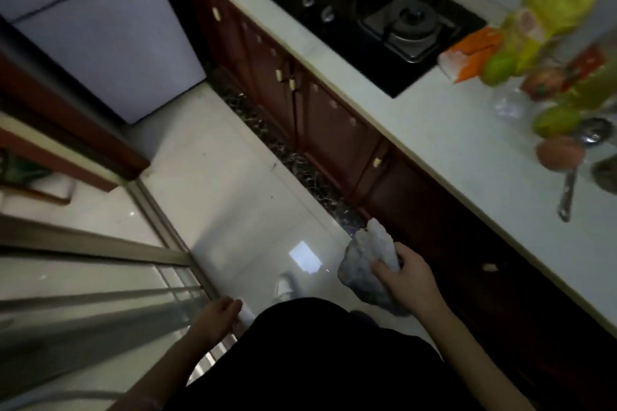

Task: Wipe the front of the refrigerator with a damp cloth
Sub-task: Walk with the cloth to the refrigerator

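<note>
Right hand grips the bunched damp cloth at lower centre-right; left hand loosely curled, contents unclear. Refrigerator sits upper left, well apart, unwiped. Step: approach. Next: close in, press cloth flat to door.

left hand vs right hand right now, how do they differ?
The right hand grips a bunched pale cloth; the left hand holds no cloth, though something small and white shows at its fingertips. The right hand sits beside the cabinet doors, the left hand by the sliding-door track. Both hang low, apart from the refrigerator.
</note>
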